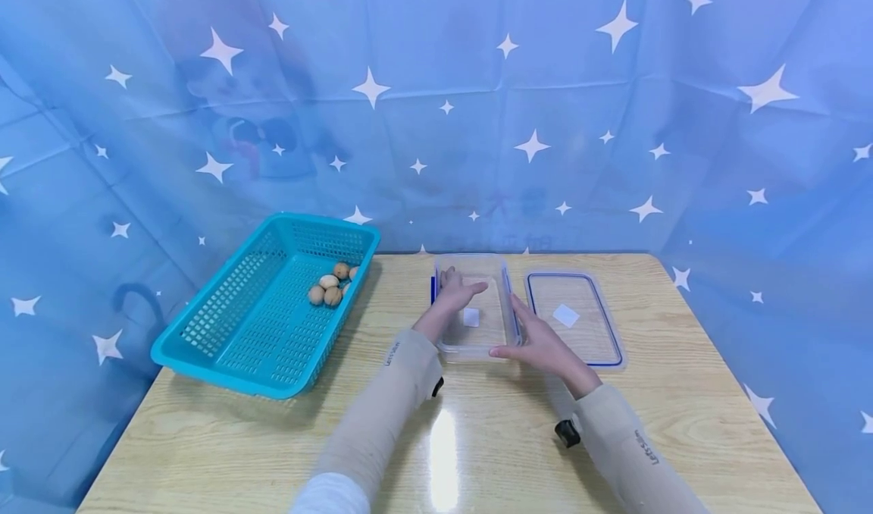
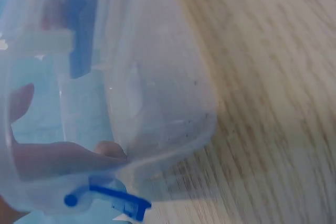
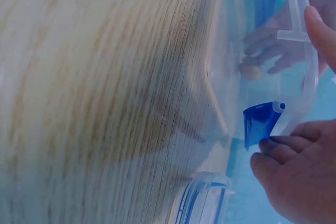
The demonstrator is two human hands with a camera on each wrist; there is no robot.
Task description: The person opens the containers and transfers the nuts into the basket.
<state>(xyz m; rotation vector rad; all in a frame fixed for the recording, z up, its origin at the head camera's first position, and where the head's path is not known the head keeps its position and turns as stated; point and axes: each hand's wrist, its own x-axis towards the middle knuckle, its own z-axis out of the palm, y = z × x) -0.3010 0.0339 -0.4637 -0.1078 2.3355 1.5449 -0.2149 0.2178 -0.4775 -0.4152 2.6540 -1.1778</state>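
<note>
A clear plastic container with blue side latches stands upright and lidless on the table. My left hand reaches into it over the left side, thumb spread away from the fingers. A fingertip shows blurred through the wall in the left wrist view; I see nothing held there. My right hand holds the container's front right corner, thumb at the front rim and fingers along the right side. In the right wrist view, the fingertips touch or nearly touch a blue latch that sticks outward.
To the right lies a clear lid with a blue seal and a white label. At the left edge of the table stands a teal basket with several walnuts. A blue starry curtain hangs behind.
</note>
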